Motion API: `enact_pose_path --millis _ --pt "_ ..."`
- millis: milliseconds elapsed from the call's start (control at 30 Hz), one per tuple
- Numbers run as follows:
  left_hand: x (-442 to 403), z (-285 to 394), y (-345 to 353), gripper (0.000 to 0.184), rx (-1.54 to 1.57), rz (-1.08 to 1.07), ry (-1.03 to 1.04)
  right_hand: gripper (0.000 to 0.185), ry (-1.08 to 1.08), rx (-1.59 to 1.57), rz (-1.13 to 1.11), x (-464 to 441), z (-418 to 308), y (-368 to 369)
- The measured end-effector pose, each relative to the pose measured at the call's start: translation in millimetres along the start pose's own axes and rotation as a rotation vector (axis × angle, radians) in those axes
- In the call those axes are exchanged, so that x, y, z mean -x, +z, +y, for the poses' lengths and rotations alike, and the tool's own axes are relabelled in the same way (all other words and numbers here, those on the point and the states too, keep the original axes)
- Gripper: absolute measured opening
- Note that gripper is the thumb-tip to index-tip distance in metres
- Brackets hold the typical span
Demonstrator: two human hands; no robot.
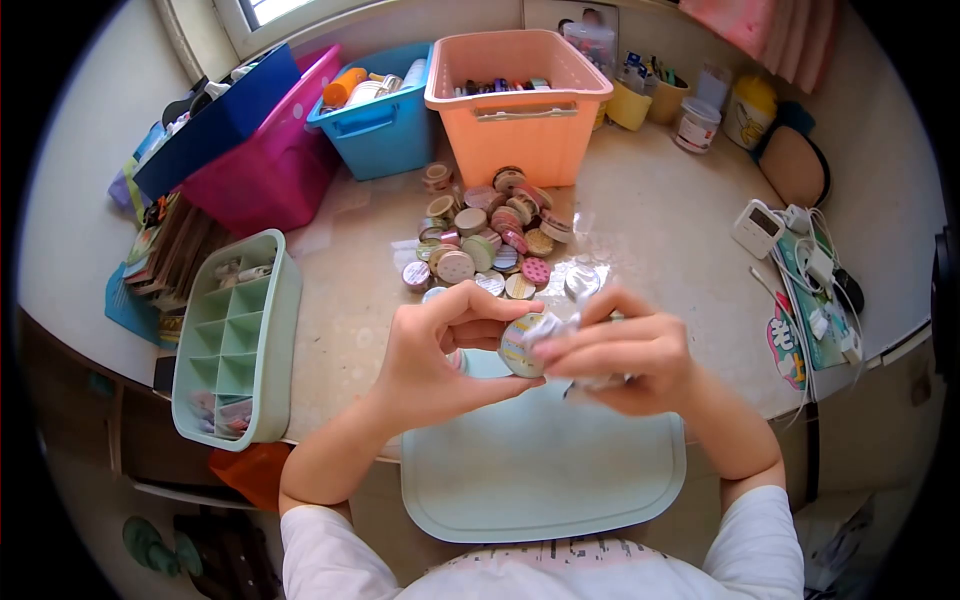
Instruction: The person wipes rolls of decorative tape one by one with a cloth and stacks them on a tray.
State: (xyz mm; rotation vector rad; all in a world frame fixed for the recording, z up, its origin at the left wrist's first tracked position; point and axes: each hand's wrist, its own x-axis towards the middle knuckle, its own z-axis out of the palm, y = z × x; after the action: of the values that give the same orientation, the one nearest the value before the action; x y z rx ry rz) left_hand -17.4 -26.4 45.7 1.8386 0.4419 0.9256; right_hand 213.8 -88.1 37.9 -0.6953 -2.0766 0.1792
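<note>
My left hand [415, 345] grips a round washi tape roll [514, 352] by its edges, thumb below and fingers above, its striped pastel face turned to the right. Against that face my right hand [640, 360] presses a crumpled white tissue [548, 326]; the fingers and tissue are partly smeared by motion. Behind my hands lies a heap of patterned washi tape rolls [480, 222], some flat and some on edge. A shiny clear-and-white crumpled piece [581, 281] rests just beyond my right hand. Below both hands is a pale green lid [545, 480] at the table's front edge.
At left stands a green divided box [283, 330] with small items in some compartments. Orange [530, 140], blue [375, 150] and magenta [270, 165] bins line the back. A white digital device [758, 229] and cables [815, 262] lie at right.
</note>
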Motion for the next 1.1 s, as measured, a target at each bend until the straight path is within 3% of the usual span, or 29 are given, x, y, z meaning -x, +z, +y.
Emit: enact_pose_path --millis 100,200,300,333,367,433,500,633,700,800,867,967,1033,1100 --pt "0.5 2.6 -2.0 0.044 -0.019 -0.026 -0.02 0.039 0.013 0.146 0.1 -6.4 2.7 7.8" --pt "0.3 -2.5 -0.4 0.044 -0.015 -0.052 0.007 0.037 -0.098 -0.078 -0.069 1.3 -2.0 8.3" --pt "-0.5 -6.0 -3.0 0.046 0.03 -0.016 0.07 0.034 -0.011 -0.281 -0.068 7.3 11.2 -7.0" --pt "-1.8 -3.0 -4.5 0.047 0.016 -0.003 0.087 0.037 0.016 -0.29 0.049 8.8 19.6 -7.6" --pt "-2.8 -1.2 -5.1 0.047 0.004 0.009 0.103 0.037 0.161 -0.317 0.186 11.8 19.3 -6.9" --pt "-1.7 -4.1 -3.9 0.048 0.057 0.017 0.137 0.038 0.664 -0.879 0.31 4.7 6.4 -1.6" --pt "-1.1 -3.0 -3.7 0.049 -0.23 0.011 0.196 0.039 0.696 -1.108 0.229 2.9 0.9 6.6" --pt "-5.6 -3.3 -0.9 0.056 -0.451 0.099 0.341 0.047 0.76 -0.816 0.214 2.5 -10.9 19.1" --pt "-2.7 2.5 0.1 0.054 -0.472 0.073 0.273 0.046 0.746 -0.806 0.248 6.7 -6.0 22.5" --pt "-3.2 7.1 7.1 0.04 -0.059 0.093 0.043 0.044 0.73 -0.8 0.296 8.7 -4.2 20.9" --pt "2.0 -10.2 0.5 0.04 -0.104 0.08 0.102 0.043 0.732 -0.81 0.309 9.3 -4.4 18.8" --pt "3.6 -13.7 -6.0 0.037 -0.247 0.071 0.196 0.038 0.58 -0.721 0.26 10.6 -4.1 17.3" --pt "1.6 -11.6 -8.7 0.036 -0.442 0.062 0.403 0.038 0.519 -0.667 0.279 7.8 -2.2 19.3" --pt "2.1 -11.4 -4.7 0.038 -0.33 0.081 0.318 0.039 0.338 -0.537 0.291 8.9 2.1 21.5"
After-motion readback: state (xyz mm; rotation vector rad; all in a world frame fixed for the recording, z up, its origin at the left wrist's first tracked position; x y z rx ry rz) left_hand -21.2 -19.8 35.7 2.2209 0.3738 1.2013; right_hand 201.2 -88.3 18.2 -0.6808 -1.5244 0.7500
